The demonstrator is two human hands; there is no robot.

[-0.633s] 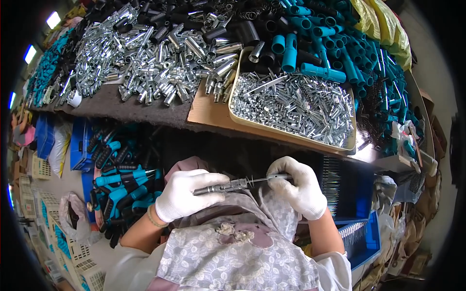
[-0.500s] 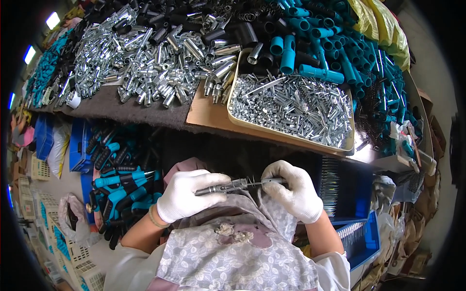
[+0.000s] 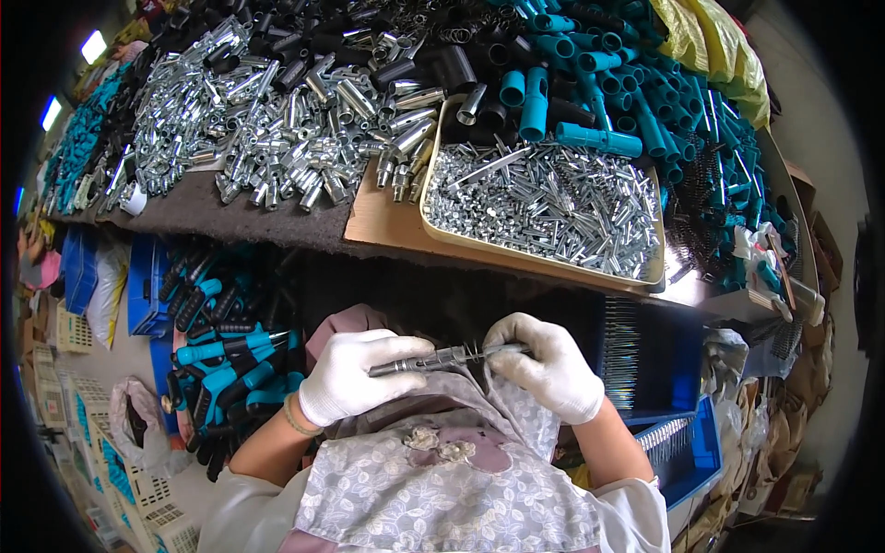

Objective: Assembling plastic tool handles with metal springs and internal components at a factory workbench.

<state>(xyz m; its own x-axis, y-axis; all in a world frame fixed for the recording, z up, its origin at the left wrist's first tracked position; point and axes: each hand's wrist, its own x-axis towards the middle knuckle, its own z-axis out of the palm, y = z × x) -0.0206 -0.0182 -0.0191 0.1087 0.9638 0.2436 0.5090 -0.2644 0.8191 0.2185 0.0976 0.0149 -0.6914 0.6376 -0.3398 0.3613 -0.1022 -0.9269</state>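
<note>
My left hand (image 3: 355,376), in a white glove, is closed around a silver metal tube (image 3: 417,360) lying nearly level above my lap. My right hand (image 3: 550,367), gloved as well, pinches a thin metal rod (image 3: 505,349) between thumb and fingers. The rod lines up with the tube's right end, and a small spring-like coil seems to sit between the two. Whether the rod's tip is inside the tube I cannot tell. Beneath both hands lies my grey floral apron (image 3: 433,498).
A cream tray (image 3: 544,264) of small metal pins stands on the bench edge ahead. Silver tubes (image 3: 277,138) are heaped to its left, teal tubes (image 3: 636,101) behind and right. Black-and-teal handles (image 3: 230,355) pile up at my left; blue bins (image 3: 671,364) with thin rods stand right.
My right hand has moved left toward the tube, and the gap between rod and tube is shorter. My left hand keeps its grip.
</note>
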